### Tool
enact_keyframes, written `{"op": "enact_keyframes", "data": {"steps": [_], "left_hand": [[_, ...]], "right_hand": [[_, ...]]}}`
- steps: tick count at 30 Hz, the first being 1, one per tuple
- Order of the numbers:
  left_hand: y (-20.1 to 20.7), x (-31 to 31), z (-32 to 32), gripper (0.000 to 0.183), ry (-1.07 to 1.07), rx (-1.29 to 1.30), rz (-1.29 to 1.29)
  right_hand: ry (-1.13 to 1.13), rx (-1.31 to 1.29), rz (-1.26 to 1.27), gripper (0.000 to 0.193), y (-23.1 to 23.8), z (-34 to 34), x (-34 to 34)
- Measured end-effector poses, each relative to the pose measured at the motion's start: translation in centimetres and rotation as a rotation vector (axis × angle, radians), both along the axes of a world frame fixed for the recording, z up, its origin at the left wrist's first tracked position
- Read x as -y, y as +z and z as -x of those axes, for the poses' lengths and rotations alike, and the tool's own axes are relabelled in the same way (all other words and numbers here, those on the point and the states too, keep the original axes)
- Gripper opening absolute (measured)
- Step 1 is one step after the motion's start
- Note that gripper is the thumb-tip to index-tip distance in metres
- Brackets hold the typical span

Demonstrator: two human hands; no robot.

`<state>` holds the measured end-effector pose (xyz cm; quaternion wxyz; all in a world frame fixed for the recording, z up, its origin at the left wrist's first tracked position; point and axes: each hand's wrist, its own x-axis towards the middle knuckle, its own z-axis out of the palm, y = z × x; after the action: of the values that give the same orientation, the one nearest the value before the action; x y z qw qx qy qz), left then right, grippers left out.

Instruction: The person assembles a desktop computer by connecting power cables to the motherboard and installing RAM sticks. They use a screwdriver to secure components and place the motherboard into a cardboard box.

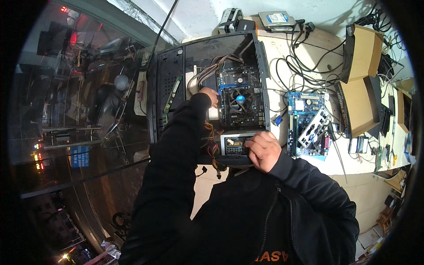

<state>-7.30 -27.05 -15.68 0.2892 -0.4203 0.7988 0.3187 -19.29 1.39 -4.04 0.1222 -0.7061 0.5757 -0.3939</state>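
Observation:
An opened black computer case (164, 66) lies flat before me, with a motherboard (225, 115) mounted inside. A round cooling fan (240, 100) sits on the board. My left hand (208, 95) reaches to the board's left edge, its fingers bent together; what they hold, if anything, is hidden. My right hand (265, 151) curls over the case's near right corner, fingers on the silver power supply (228, 138). Coloured power cables (214, 152) hang beside the supply. A green memory stick (172, 94) lies in the case, left of my left hand.
To the right on the white table stand a loose blue motherboard (295, 115), a metal port plate (314, 127) and an opened cardboard box (358, 106). Black cables (304, 66) tangle behind them. A hard drive (276, 18) lies at the back. A dark glass surface (101, 145) borders the left.

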Motion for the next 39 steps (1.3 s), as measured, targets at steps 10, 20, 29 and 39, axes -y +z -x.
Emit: {"op": "enact_keyframes", "data": {"steps": [10,20,29,39], "left_hand": [[-0.5,0.3,-0.2,0.032,-0.107,-0.002,0.022],[-1.3,0.1,-0.3,0.033,0.057,-0.078,0.023],[0.8,-1.6,0.2,0.027,0.15,-0.194,0.131],[1.7,-1.9,0.4,0.029,0.304,-0.206,0.055]], "right_hand": [[0.008,0.017,-0.019,0.028,-0.1,0.1,-0.2],[0.016,-0.009,-0.011,0.026,-0.2,0.2,-0.2],[0.012,0.009,-0.008,0.027,0.1,0.2,-0.1],[0.019,0.005,-0.017,0.027,0.0,0.2,-0.1]]}}
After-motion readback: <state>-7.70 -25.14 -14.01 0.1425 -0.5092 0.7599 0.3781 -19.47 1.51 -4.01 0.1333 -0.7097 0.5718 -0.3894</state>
